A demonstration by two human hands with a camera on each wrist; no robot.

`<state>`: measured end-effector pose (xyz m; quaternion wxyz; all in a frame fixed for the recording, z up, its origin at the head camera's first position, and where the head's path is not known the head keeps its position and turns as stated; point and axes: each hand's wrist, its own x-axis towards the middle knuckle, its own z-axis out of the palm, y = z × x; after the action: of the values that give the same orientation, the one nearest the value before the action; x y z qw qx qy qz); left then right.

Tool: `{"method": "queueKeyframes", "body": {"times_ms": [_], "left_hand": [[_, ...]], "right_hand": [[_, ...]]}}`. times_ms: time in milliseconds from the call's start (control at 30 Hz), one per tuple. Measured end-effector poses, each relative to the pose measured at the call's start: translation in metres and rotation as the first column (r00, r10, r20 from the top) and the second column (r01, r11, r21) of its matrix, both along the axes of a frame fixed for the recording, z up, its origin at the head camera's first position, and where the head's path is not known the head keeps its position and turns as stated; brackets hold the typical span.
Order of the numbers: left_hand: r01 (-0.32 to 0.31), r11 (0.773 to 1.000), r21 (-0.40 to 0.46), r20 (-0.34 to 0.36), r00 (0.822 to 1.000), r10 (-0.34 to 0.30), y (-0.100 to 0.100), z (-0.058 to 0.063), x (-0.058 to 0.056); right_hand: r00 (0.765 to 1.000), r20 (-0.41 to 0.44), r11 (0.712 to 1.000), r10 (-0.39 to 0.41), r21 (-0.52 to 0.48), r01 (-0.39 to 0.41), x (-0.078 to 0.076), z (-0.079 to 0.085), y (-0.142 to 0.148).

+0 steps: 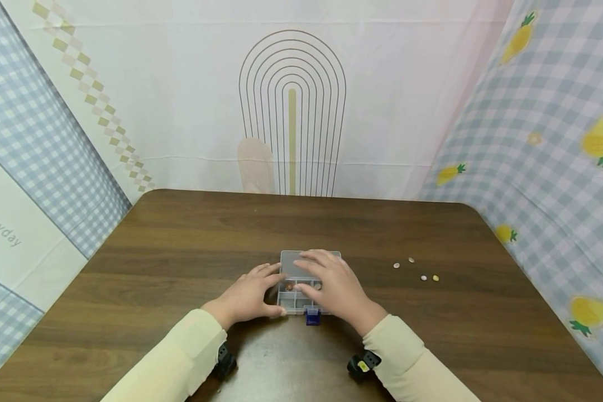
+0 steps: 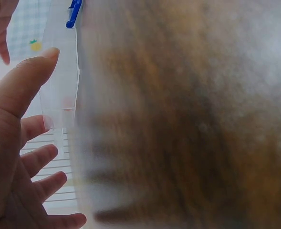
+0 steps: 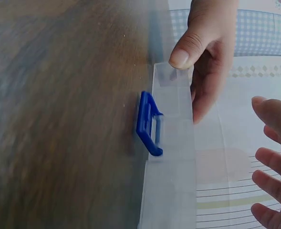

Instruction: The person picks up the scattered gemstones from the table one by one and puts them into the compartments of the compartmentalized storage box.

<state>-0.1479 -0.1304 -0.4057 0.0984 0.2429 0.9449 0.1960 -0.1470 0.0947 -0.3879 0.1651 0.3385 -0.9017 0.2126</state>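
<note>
Evidently, spread fingers (image 2: 39,161) bracket the clear box (image 3: 177,138); left hand (image 1: 250,295) beside it, right hand (image 1: 339,287) above.

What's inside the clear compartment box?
A small brownish piece and a pale one show in the box; the right hand covers any contents near the box's right edge.
</note>
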Motion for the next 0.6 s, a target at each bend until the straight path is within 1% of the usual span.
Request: {"method": "queueKeyframes", "body": {"times_ms": [133, 367, 600], "left_hand": [[-0.005, 1.000, 0.001, 0.011, 1.000, 0.005, 0.000, -0.001, 0.000], [-0.015, 1.000, -0.002, 0.011, 1.000, 0.015, 0.000, -0.003, -0.001], [-0.015, 1.000, 0.013, 0.010, 1.000, 0.015, 0.001, -0.001, 0.000]], "right_hand": [[1.000, -0.001, 1.000, -0.007, -0.007, 0.007, 0.003, 0.002, 0.008], [0.999, -0.049, 0.999, -0.024, -0.026, 0.023, 0.003, 0.002, 0.025], [0.995, -0.080, 0.997, -0.057, -0.059, 0.052, 0.004, 0.004, 0.045]]}}
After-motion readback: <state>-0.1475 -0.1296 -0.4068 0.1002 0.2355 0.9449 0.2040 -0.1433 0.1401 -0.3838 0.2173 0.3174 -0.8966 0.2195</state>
